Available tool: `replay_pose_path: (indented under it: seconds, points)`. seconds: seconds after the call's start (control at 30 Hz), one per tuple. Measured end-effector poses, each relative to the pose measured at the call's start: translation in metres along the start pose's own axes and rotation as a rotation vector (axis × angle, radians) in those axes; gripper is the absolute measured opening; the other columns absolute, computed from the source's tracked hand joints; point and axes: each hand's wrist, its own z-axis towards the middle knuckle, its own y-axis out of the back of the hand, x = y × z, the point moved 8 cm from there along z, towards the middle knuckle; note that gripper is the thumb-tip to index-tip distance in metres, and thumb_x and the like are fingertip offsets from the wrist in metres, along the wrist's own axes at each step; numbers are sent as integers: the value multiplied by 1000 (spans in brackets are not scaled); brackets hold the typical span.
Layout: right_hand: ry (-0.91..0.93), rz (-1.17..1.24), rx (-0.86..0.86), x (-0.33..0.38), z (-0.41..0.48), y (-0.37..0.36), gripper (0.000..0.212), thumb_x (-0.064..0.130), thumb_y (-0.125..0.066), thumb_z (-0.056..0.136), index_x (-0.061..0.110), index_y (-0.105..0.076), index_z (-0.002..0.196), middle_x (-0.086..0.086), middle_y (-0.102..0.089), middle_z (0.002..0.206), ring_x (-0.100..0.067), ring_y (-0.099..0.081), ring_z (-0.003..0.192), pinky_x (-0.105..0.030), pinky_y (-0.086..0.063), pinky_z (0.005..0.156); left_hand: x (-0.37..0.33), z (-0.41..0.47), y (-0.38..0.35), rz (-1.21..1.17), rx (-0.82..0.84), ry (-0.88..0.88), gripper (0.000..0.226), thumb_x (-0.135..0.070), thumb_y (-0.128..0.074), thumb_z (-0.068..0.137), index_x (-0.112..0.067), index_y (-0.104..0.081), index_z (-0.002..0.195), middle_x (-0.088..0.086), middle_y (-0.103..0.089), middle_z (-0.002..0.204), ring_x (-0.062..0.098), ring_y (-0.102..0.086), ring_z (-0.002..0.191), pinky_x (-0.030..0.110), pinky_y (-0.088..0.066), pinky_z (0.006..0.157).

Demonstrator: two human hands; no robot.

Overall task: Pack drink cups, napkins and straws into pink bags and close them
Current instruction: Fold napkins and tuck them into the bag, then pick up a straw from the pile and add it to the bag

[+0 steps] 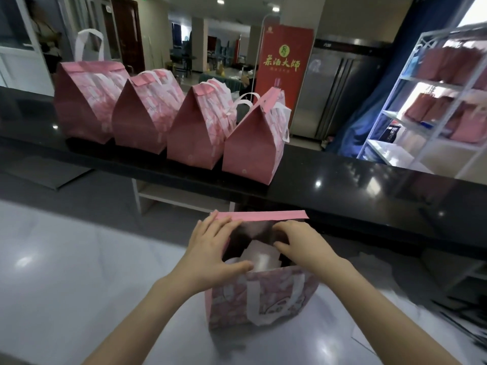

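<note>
An open pink bag (pixel 263 299) with white handles stands on the white counter in front of me. Its back flap (pixel 259 216) stands up along the far rim. Something white (pixel 261 258) shows inside its mouth; what it is I cannot tell. My left hand (pixel 213 248) lies over the bag's left rim, fingers on the flap's left end and thumb at the near rim. My right hand (pixel 303 243) is at the right side of the opening, its fingers curled over the edge into the mouth.
Several closed pink bags (pixel 181 122) stand in a row on the raised black counter (pixel 369 185) behind. A white shelf rack (pixel 434 106) with more pink bags is at the right. A red banner (pixel 283 67) stands in the background.
</note>
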Motion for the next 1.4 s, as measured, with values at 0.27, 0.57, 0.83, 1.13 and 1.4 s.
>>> replay_pose_path:
  seconds: [0.27, 0.57, 0.83, 1.13, 1.4]
  points:
    - [111, 136, -209, -31, -34, 39, 16, 22, -61, 89, 21, -70, 102, 8, -64, 103, -11, -57, 98, -30, -48, 86, -49, 15, 8, -22, -169, -110, 60, -56, -60, 80, -35, -46, 134, -16, -48, 134, 9, -21, 142, 29, -18, 114]
    - [43, 138, -265, -165, -87, 82, 20, 23, -60, 89, 24, -69, 107, 9, -66, 104, -10, -57, 102, -30, -47, 89, -181, 55, -66, -106, -140, -210, 41, -28, -73, 81, -25, -62, 120, -11, -63, 109, 8, -54, 107, 28, -45, 92]
    - [-201, 131, -173, -345, -172, 83, 24, 28, -56, 92, 27, -65, 114, 9, -65, 111, -10, -58, 102, -33, -51, 89, -312, 95, -221, -118, 100, -291, 30, -31, -66, 87, -28, -62, 116, -15, -62, 106, 4, -54, 101, 23, -45, 88]
    - [-579, 129, -2, -525, -288, 30, 34, 28, -66, 84, 27, -61, 117, 5, -64, 116, -16, -59, 107, -32, -49, 89, -416, 103, -395, -147, 401, -332, 27, -29, -63, 85, -25, -63, 112, -11, -63, 108, 9, -55, 104, 23, -42, 89]
    - [-590, 30, 114, -576, -320, -35, 41, 34, -60, 85, 25, -58, 125, -1, -56, 125, -24, -48, 119, -33, -42, 96, -448, 98, -498, -45, 519, -331, 36, -30, -63, 83, -23, -64, 118, -5, -60, 117, 18, -50, 112, 28, -38, 92]
